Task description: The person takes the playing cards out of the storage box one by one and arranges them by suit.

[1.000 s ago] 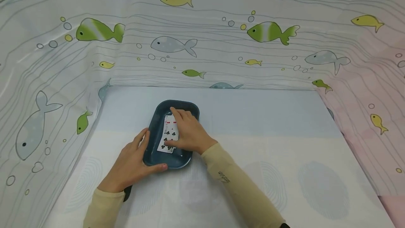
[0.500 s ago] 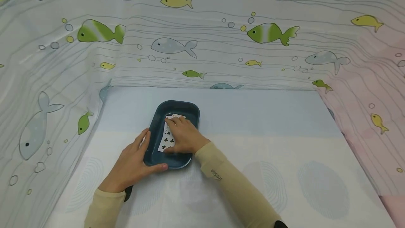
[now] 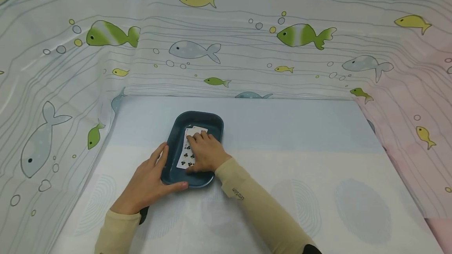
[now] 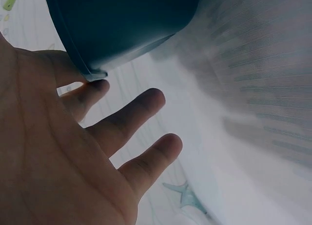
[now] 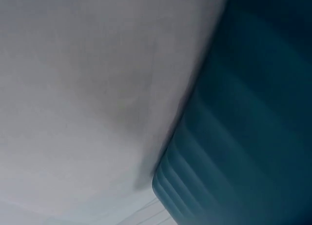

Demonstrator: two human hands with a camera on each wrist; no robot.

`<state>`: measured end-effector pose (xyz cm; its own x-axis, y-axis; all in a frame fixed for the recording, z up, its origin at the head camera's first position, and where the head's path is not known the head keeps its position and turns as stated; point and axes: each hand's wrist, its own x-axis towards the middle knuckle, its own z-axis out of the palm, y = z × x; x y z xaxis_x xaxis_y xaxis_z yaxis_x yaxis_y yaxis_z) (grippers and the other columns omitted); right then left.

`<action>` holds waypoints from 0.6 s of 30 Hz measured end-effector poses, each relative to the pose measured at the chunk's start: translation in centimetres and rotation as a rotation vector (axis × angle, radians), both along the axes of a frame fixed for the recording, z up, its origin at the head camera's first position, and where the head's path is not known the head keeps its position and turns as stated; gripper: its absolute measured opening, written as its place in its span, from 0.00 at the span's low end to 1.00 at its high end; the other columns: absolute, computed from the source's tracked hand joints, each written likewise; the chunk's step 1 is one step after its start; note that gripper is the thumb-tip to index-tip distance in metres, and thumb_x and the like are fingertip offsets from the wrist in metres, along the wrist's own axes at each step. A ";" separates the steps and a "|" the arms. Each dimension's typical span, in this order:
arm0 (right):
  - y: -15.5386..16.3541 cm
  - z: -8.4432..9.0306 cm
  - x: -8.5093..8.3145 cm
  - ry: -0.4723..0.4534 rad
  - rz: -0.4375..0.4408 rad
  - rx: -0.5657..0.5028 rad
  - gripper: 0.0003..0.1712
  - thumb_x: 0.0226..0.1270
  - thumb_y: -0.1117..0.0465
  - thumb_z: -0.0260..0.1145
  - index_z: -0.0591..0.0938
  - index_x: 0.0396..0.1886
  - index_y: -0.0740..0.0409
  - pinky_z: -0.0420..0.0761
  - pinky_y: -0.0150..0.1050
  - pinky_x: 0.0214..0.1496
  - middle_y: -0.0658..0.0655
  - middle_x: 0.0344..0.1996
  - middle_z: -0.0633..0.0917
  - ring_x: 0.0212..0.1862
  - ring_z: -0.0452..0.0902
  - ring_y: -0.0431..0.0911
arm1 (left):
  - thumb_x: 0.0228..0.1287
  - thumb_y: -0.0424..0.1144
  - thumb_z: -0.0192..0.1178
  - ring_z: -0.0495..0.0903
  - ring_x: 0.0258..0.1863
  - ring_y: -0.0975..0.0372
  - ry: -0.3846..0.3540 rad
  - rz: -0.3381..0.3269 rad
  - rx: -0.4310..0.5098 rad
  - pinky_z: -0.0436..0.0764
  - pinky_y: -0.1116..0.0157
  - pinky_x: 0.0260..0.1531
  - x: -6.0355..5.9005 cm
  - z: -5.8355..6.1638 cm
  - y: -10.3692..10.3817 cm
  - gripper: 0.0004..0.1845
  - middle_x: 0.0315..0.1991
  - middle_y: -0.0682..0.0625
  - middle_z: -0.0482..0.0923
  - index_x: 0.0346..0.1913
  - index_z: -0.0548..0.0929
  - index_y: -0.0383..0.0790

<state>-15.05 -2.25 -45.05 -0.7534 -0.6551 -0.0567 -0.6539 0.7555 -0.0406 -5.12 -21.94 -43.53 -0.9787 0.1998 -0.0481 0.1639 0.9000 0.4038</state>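
Note:
In the head view a dark blue rectangular tray (image 3: 172, 167) holds overlapping playing cards (image 3: 185, 157), face up. Clubs show on the lower part of the visible card. My right hand (image 3: 208, 154) reaches in over the cards, fingers bent at their upper part and thumb near the bottom edge; it appears to pinch them, its fingertips partly hidden. My left hand (image 3: 144, 185) steadies the tray's near left corner, with straight, spread fingers along the left side and the thumb by the near rim. In the left wrist view the extended fingers (image 4: 141, 110) show beside the tray wall (image 4: 126, 30).
The tray stands on a pale patterned tablecloth (image 3: 275, 175). A fish-print curtain (image 3: 240, 54) rises behind the table and along both sides. The right wrist view shows mostly the tray's ribbed outer wall (image 5: 209, 161) and the cloth.
My right hand has drawn slightly down and its fingers have bent more, uncovering the top edges of the cards. My left hand and the tray stay in place.

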 end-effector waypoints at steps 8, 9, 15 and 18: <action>-0.1 -0.3 0.0 -0.015 -0.005 0.023 0.65 0.50 0.22 0.69 0.63 0.79 0.56 0.65 0.46 0.74 0.55 0.67 0.73 0.71 0.66 0.52 | 0.49 0.76 0.67 0.63 0.70 0.35 0.004 -0.006 0.005 0.66 0.35 0.63 0.0 -0.1 0.0 0.69 0.81 0.42 0.45 0.80 0.50 0.32; -0.2 -0.3 0.0 -0.021 -0.004 0.023 0.65 0.50 0.23 0.69 0.63 0.79 0.56 0.64 0.46 0.74 0.55 0.68 0.73 0.71 0.65 0.53 | 0.49 0.76 0.66 0.63 0.70 0.35 -0.001 -0.005 0.005 0.66 0.35 0.63 0.0 -0.1 0.0 0.69 0.81 0.42 0.44 0.80 0.49 0.32; -0.2 -0.4 0.0 -0.024 -0.002 0.022 0.64 0.51 0.23 0.69 0.63 0.79 0.55 0.64 0.46 0.74 0.55 0.66 0.74 0.72 0.65 0.53 | 0.50 0.75 0.67 0.63 0.70 0.35 -0.008 -0.001 0.006 0.67 0.35 0.63 0.0 0.1 0.1 0.69 0.81 0.41 0.44 0.81 0.49 0.32; -0.2 -0.3 0.0 -0.015 -0.002 0.014 0.63 0.50 0.23 0.70 0.64 0.78 0.55 0.65 0.45 0.74 0.53 0.64 0.75 0.70 0.66 0.52 | 0.50 0.75 0.67 0.63 0.70 0.35 -0.013 -0.001 0.013 0.68 0.35 0.62 0.0 0.2 0.1 0.69 0.81 0.41 0.44 0.81 0.48 0.32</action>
